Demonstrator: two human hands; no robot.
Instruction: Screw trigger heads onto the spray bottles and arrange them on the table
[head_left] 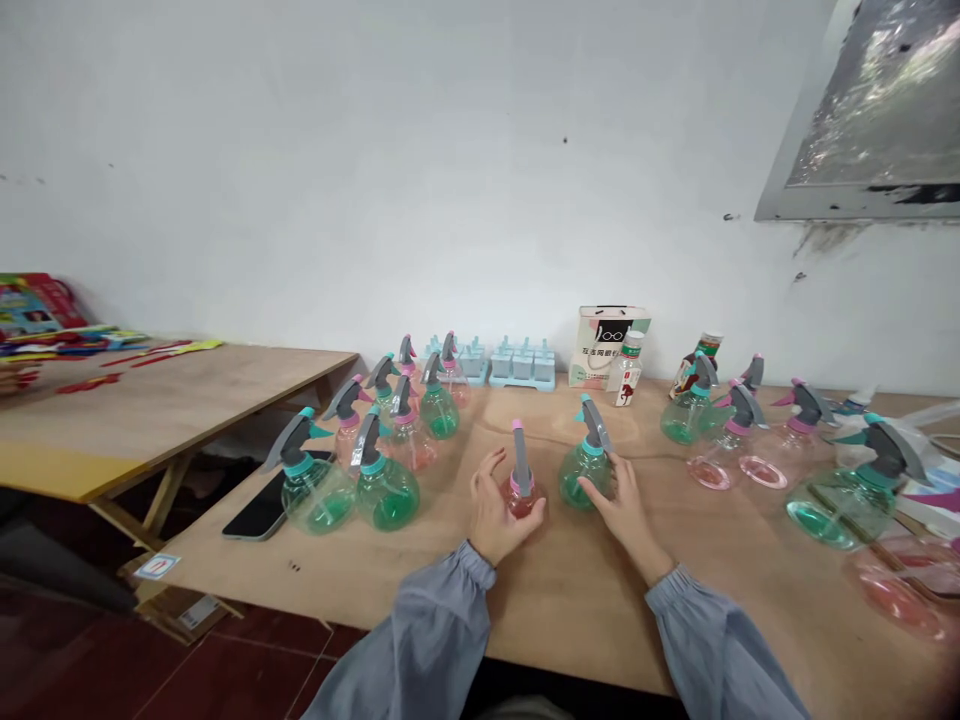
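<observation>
My left hand [499, 515] curves round the left side of a small pink spray bottle [519, 478] with a grey trigger head, its thumb across the front. To the right, my right hand [624, 505] grips a green spray bottle [576, 466] with a teal collar, thumb in front and fingers at the right side, partly hidden. Both bottles stand upright on the wooden table [555, 590], a short gap apart. Left of my hands stands a group of green and pink spray bottles, the nearest a green bottle [390, 495].
More spray bottles, such as a large green one [840, 505], stand at the right. Pale blue ice-pop moulds [523, 365], a paper bag [596, 345] and a labelled bottle [628, 370] line the wall. A phone [255, 510] lies left. Another table [172, 400] stands beyond.
</observation>
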